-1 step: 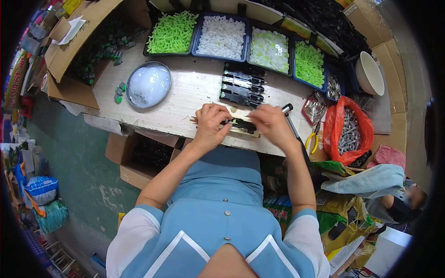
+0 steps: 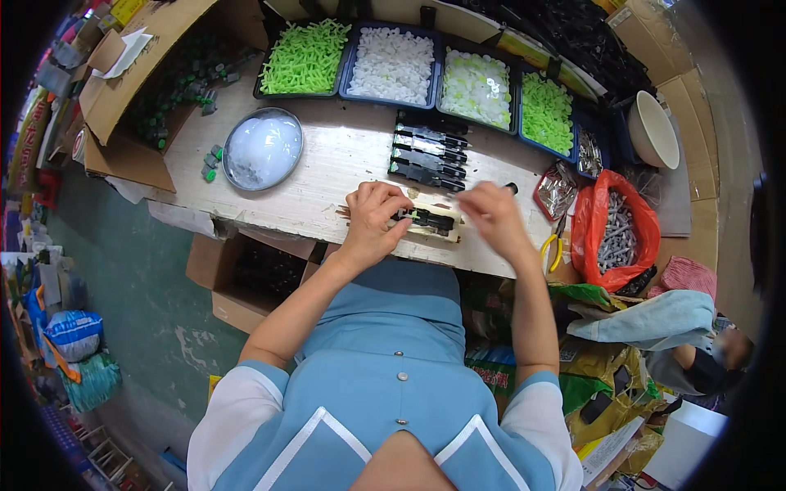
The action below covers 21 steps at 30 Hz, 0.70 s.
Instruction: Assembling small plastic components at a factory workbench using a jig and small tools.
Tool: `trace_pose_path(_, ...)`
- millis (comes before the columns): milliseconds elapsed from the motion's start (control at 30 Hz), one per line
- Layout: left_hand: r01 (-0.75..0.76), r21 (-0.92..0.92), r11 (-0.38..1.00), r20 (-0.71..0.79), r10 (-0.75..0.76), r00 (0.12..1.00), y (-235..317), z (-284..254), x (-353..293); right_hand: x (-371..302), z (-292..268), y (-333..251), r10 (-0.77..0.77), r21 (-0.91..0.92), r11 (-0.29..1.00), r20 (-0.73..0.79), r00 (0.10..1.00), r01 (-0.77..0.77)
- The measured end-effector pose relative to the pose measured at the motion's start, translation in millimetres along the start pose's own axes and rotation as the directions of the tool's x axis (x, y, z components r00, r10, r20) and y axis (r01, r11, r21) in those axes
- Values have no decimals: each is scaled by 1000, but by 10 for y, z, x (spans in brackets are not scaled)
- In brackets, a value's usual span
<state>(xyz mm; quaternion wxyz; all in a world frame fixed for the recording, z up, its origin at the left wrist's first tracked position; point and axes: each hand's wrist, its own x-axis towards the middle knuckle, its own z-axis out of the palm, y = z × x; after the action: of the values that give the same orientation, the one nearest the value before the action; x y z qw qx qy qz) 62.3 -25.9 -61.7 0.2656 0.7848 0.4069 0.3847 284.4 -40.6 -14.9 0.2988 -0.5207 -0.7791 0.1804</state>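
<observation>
At the table's front edge, my left hand [image 2: 377, 217] pinches the left end of a slim black plastic part [image 2: 432, 219]. That part lies on a pale block [image 2: 446, 237], and a bit of bright green shows by my left fingertips. My right hand [image 2: 491, 217], smeared by motion, is just right of the part and apart from it; whether it holds anything cannot be made out. Behind the hands, several similar black parts [image 2: 427, 155] lie in a row. The black end of a rod-like tool [image 2: 512, 188] shows beside my right hand, the rest mostly hidden.
Trays of green pieces [image 2: 303, 59], white pieces [image 2: 391, 65], mixed pieces [image 2: 477, 86] and more green pieces [image 2: 546, 110] line the back. A round dish [image 2: 262, 150] stands left. Yellow-handled pliers [image 2: 554, 250] and a red bag [image 2: 583, 237] of grey pieces are right.
My right hand has shifted a little to the right, off the black part, uncovering its right end. My left hand stays at the part's left end.
</observation>
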Motion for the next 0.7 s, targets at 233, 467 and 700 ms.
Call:
trace_pose_path(233,-41,72,997,110,33,993,-23,12,109,-599,-1122,470,276,-253,900,-298,914,-355)
trace_pose_path(467,-162,161,974,205,128,970,-17,-45,182,-1710,-2088,1351,653,-490,434,-407,639,-756)
trace_pose_path(700,-214,122,969,154,194,969,-60,-65,76,-1823,-1722,1558,656,-500,544,-247,714,-673)
